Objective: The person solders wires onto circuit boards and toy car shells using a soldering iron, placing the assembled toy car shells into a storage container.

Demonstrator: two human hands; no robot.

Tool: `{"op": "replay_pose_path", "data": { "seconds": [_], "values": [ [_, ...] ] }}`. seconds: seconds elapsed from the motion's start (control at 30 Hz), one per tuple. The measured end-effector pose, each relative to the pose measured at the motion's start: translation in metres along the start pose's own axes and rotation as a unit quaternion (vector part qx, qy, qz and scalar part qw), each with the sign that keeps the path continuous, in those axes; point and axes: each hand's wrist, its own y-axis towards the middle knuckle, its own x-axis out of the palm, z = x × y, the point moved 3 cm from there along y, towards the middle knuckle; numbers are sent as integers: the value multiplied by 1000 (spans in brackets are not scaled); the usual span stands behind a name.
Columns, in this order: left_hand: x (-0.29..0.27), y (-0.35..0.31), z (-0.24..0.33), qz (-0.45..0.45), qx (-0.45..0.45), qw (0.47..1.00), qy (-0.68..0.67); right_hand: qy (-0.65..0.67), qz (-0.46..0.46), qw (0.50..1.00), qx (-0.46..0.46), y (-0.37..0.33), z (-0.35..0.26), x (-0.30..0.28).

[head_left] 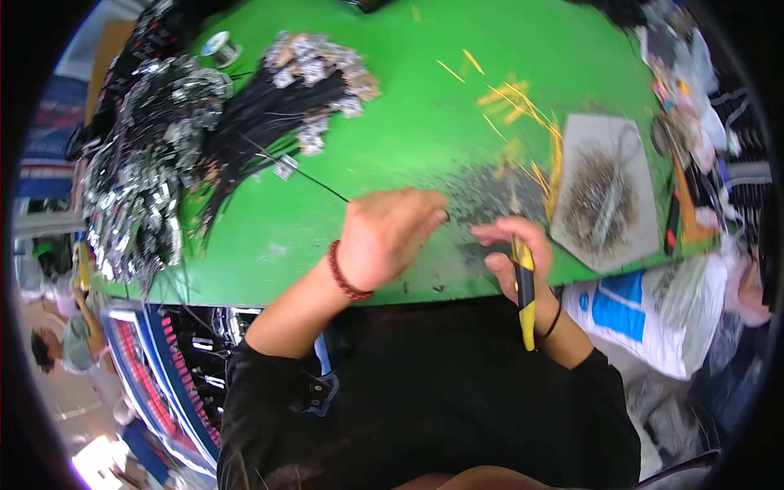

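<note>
My left hand [388, 233], with a braided red band on its wrist, closes on a thin black cable [314, 180]. The cable trails to the upper left, with a small silvery label [285, 167] near it. A dark tip shows at my fingertips. In my right hand [531, 245] lies a tool with a yellow and black handle [524, 282]; its working end is blurred, so I cannot tell its exact kind. My right thumb and forefinger are spread, pointing toward the left hand. Both hands are above the table's near edge, apart from each other.
On the green table [408, 106] lie a bundle of black cables [261, 114], a heap of silvery-tagged cables [139, 188] and a wire spool [221, 50]. Loose yellow strips [510, 96] and dark scraps [482, 192] lie ahead. A grey tray [584, 135] holds dark debris.
</note>
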Motion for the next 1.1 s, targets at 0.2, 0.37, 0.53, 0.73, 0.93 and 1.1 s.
{"op": "replay_pose_path", "data": {
  "seconds": [0.2, 0.37, 0.53, 0.73, 0.93, 1.1],
  "values": [
    [51, -10, 5, 17, -88, 984, -155, -81, 16, 997, -11, 6, -20, 4],
    [57, -23, 24, -17, -69, 977, -202, -71, -8, 997, -29, -3, -26, -1],
    [21, -36, 30, -34, -86, 985, -148, -19, 79, 997, 4, -22, -33, -9],
    [-6, -70, -9, -63, -62, 992, 84, -86, 11, 992, 96, -18, -14, -7],
    [8, -52, -18, -80, -43, 988, 126, -265, 10, 964, 34, -12, -5, -22],
    [39, -14, -5, -143, -52, 988, 30, -163, 119, 973, 112, -34, -16, -70]
  ]
}}
